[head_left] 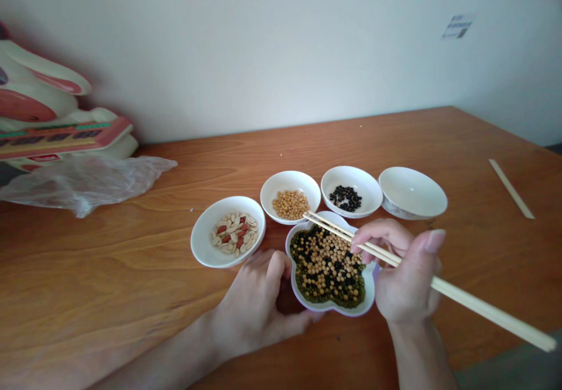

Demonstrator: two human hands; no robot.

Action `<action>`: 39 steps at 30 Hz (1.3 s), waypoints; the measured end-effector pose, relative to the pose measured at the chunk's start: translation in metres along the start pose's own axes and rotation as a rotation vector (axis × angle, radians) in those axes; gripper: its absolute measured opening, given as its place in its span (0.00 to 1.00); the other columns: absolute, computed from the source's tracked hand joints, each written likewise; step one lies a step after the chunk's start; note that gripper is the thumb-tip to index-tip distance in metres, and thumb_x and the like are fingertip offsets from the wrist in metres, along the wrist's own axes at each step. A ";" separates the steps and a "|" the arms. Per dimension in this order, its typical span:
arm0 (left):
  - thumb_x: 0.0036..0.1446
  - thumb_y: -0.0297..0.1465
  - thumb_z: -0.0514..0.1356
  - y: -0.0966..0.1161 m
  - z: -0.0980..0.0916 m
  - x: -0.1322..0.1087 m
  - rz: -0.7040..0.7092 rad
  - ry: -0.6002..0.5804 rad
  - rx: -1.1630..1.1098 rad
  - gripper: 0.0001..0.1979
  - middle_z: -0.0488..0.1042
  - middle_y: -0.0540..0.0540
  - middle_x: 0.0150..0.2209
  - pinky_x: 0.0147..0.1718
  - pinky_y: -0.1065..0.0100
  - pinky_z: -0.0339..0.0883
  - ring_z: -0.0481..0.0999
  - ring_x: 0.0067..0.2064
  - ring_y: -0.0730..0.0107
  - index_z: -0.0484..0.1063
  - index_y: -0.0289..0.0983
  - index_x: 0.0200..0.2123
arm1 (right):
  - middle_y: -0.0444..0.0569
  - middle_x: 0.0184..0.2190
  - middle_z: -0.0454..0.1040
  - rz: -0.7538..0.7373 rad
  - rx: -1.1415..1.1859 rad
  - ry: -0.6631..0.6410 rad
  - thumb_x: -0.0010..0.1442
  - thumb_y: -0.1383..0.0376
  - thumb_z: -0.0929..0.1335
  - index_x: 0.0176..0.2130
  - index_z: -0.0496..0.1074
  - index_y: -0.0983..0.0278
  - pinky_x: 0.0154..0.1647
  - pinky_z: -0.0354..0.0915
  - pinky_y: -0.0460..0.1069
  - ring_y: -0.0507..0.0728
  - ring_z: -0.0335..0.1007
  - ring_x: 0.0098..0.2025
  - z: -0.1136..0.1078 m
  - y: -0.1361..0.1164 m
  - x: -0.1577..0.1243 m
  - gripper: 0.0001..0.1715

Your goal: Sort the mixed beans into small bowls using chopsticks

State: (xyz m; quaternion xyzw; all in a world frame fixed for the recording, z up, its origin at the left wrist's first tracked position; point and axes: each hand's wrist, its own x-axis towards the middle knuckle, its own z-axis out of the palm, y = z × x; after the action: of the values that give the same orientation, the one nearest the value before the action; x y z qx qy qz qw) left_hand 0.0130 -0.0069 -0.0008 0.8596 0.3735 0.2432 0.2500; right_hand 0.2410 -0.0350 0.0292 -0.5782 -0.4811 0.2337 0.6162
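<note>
My right hand (408,273) is closed round a pair of wooden chopsticks (474,305). Their tips are close together at the near rim of a white bowl of yellow soybeans (290,204); I cannot tell whether a bean is between them. Below lies a flower-shaped bowl (322,306) with a mix of soybeans, black beans and small green beans. My left hand (259,302) curls against its left side, thumb at the front edge, gripping it. To the left is a white bowl (202,240) of peanuts, some red-skinned. Black beans (345,198) lie in another white bowl.
A white bowl (413,191) with nothing visible inside stands at the right of the row. Farther right lies a flat pale strip (511,188). A crumpled clear plastic bag (92,182) and an animal-shaped toy keyboard (65,132) occupy the left. The wall (263,50) rises behind the table.
</note>
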 end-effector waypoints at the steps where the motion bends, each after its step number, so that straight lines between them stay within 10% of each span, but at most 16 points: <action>1: 0.53 0.45 0.76 0.000 0.000 0.000 -0.003 -0.001 0.000 0.26 0.80 0.50 0.34 0.30 0.63 0.71 0.82 0.33 0.60 0.62 0.44 0.39 | 0.50 0.20 0.74 0.007 0.011 -0.005 0.72 0.32 0.50 0.26 0.79 0.61 0.24 0.61 0.51 0.56 0.67 0.24 -0.001 0.001 0.001 0.52; 27: 0.53 0.45 0.77 -0.002 -0.002 0.000 0.018 0.003 0.016 0.26 0.81 0.50 0.36 0.32 0.62 0.72 0.82 0.33 0.60 0.63 0.43 0.40 | 0.49 0.19 0.70 0.195 -0.057 -0.335 0.66 0.26 0.43 0.23 0.74 0.60 0.24 0.59 0.50 0.55 0.66 0.24 -0.038 0.006 0.010 0.57; 39: 0.54 0.46 0.76 -0.001 -0.001 0.000 0.005 -0.013 0.020 0.26 0.81 0.48 0.36 0.31 0.61 0.73 0.83 0.34 0.58 0.63 0.43 0.40 | 0.49 0.19 0.71 0.169 -0.078 -0.293 0.71 0.30 0.45 0.23 0.75 0.60 0.24 0.59 0.50 0.54 0.65 0.23 -0.036 0.006 0.008 0.55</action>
State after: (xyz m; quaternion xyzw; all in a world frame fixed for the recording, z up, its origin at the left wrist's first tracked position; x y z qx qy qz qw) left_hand 0.0118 -0.0064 -0.0010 0.8646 0.3719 0.2346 0.2432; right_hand 0.2777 -0.0445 0.0307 -0.5997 -0.5241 0.3474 0.4950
